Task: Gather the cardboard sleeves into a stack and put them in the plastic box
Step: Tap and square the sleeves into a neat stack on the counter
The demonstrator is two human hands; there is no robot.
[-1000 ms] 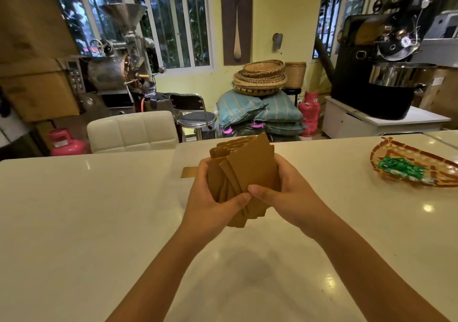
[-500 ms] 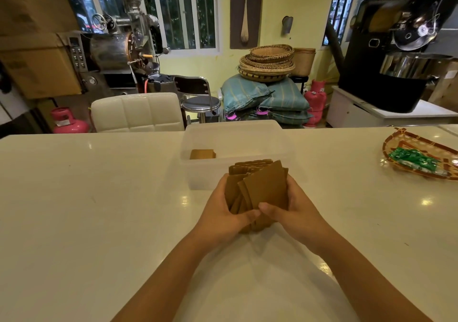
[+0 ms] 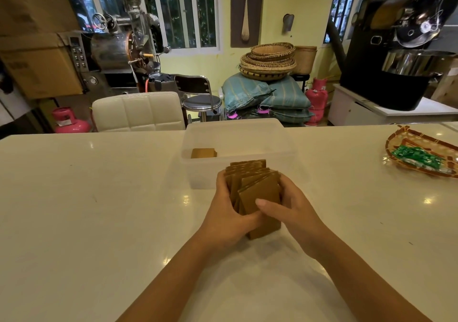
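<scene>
A bunch of brown cardboard sleeves (image 3: 257, 190) stands on edge on the white table, squeezed between both hands. My left hand (image 3: 226, 216) presses its left side, and my right hand (image 3: 290, 212) presses its right side with the thumb across the front sleeve. The sleeves are fanned slightly and their tops are uneven. Just behind them stands the translucent plastic box (image 3: 247, 133), open at the top. Inside it, at the left, lies a small pile of cardboard sleeves (image 3: 203, 152).
A woven tray (image 3: 406, 138) with green packets lies on the table at the far right. A white padded chair (image 3: 138, 111) stands behind the table's far edge, left of the box. Roasting machines, baskets and sacks fill the room beyond.
The bunch of sleeves has come down from mid-air to rest on the table in front of the box. The hands have squared it up from a loose fan into a tighter bunch.
</scene>
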